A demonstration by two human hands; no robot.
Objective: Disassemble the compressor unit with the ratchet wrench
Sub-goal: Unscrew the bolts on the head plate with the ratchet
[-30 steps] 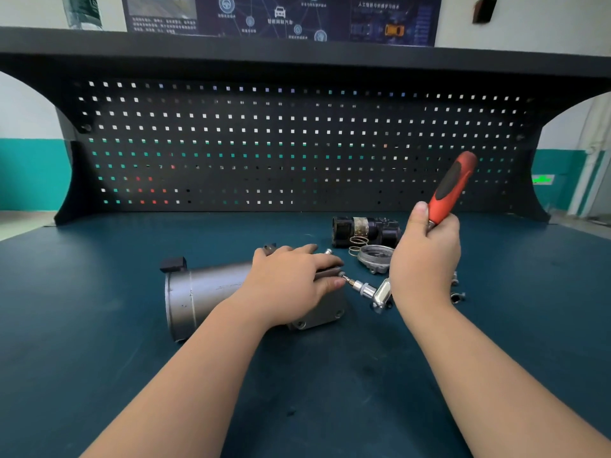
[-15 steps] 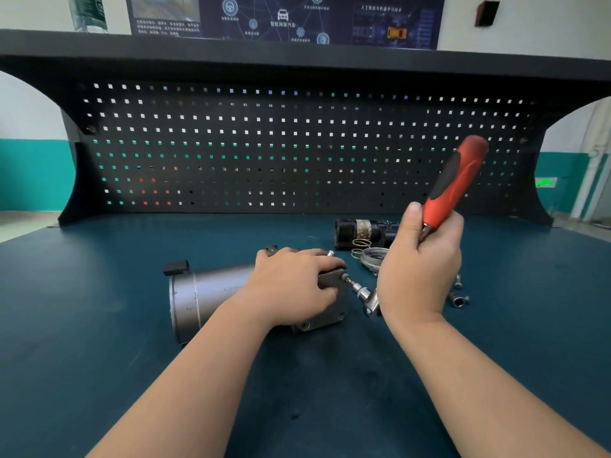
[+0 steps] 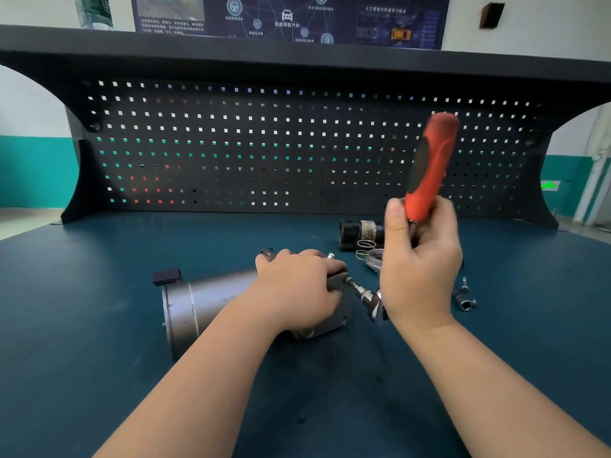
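A grey cylindrical compressor unit [image 3: 205, 302] lies on its side on the dark teal bench, its end plate facing right. My left hand [image 3: 297, 285] grips the right end of the housing from above. My right hand [image 3: 420, 259] holds the ratchet wrench by its red and black handle [image 3: 429, 166], which points up and slightly right and looks blurred. The wrench head [image 3: 375, 302] sits just right of the end plate, and its bit extension [image 3: 355, 287] reaches a bolt on the plate's upper corner.
Behind my right hand lie a black cylindrical part with a metal band [image 3: 357, 231], loose spring rings [image 3: 365, 247] and a round metal cover [image 3: 375, 257]. Small sockets and bolts [image 3: 464, 299] lie to the right. A black pegboard [image 3: 297, 147] closes off the bench's back.
The wrench handle has swung up and leftward, from a right lean to nearly upright, with my right hand rising with it. My left hand has stayed on the housing.
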